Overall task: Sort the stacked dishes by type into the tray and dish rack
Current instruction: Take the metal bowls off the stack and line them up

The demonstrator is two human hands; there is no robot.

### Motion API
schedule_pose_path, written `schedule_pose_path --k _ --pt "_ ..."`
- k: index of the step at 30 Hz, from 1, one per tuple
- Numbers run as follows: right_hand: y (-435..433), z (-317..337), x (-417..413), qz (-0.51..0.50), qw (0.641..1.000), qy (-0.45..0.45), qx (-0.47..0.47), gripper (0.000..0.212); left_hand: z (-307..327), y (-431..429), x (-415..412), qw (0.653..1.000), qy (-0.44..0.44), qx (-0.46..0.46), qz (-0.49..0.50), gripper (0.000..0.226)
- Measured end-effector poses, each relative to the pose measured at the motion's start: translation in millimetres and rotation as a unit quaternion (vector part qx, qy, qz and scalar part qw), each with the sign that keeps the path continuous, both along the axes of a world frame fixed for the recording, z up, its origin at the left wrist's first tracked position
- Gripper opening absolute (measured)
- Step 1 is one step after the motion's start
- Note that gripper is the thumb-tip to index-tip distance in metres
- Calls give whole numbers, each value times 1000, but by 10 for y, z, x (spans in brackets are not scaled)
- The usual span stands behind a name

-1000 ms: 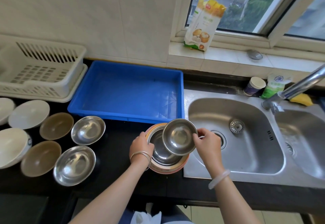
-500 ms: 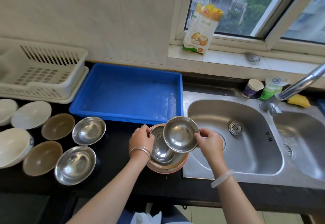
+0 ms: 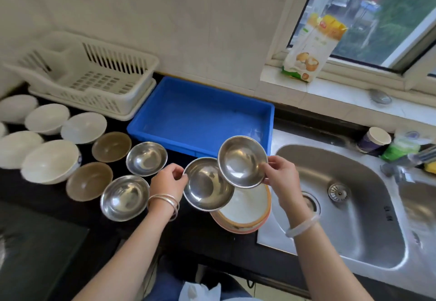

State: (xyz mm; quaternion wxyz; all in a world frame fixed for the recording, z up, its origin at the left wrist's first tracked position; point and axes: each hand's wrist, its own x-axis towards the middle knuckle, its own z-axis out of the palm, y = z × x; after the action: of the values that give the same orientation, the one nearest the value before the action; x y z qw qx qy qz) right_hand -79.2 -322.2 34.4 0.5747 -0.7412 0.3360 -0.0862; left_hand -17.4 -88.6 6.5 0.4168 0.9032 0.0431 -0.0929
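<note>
My left hand (image 3: 169,181) grips the left rim of a steel bowl (image 3: 205,187), lifted above a stack of orange-rimmed plates (image 3: 245,215) at the counter's front. My right hand (image 3: 282,178) holds a second steel bowl (image 3: 241,160) by its right rim, tilted and overlapping the first. Behind them lies the blue tray (image 3: 203,116) with nothing in it. The white dish rack (image 3: 94,81) stands at the back left. Two more steel bowls (image 3: 146,161) (image 3: 125,197) rest on the black counter to the left.
Two brown bowls (image 3: 111,146) (image 3: 89,184) and several white bowls (image 3: 49,159) sit on the counter's left side. A steel double sink (image 3: 342,201) with a tap lies to the right. A paper cup (image 3: 375,139) and a bag (image 3: 309,48) stand near the window ledge.
My left hand has lifted the second steel bowl off the plate stack, uncovering the white plate. My right hand has raised its bowl a little higher. The view has shifted left.
</note>
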Motion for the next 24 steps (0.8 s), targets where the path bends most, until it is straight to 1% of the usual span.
schedule_pose_path --k 2,5,8,11,14,18,20,22,24 --pt "112 -44 177 40 999 18 7 15 -59 179 -53 999 6 -12 35 2" --pt "290 -157 467 88 994 56 -14 14 -176 404 -166 996 24 -21 82 7" --pt "492 -281 734 138 985 94 -47 15 -302 555 -289 991 50 -31 121 10" --pt "687 -419 927 186 969 128 -99 17 -410 645 -400 984 71 -39 156 11" --pt "815 -562 1064 217 953 150 -152 15 -494 682 -477 978 91 -30 183 12" --pt "896 -689 1171 240 929 176 -221 23 -586 690 -521 971 111 -33 209 11" --pt "935 -726 1207 259 912 196 -250 20 -628 695 -528 969 118 -36 215 11" --pt "975 -753 1227 273 899 215 -265 9 -661 702 -530 967 125 -42 220 12" --pt "1008 -790 1245 277 895 225 -266 15 -687 711 -528 964 128 -45 227 12"
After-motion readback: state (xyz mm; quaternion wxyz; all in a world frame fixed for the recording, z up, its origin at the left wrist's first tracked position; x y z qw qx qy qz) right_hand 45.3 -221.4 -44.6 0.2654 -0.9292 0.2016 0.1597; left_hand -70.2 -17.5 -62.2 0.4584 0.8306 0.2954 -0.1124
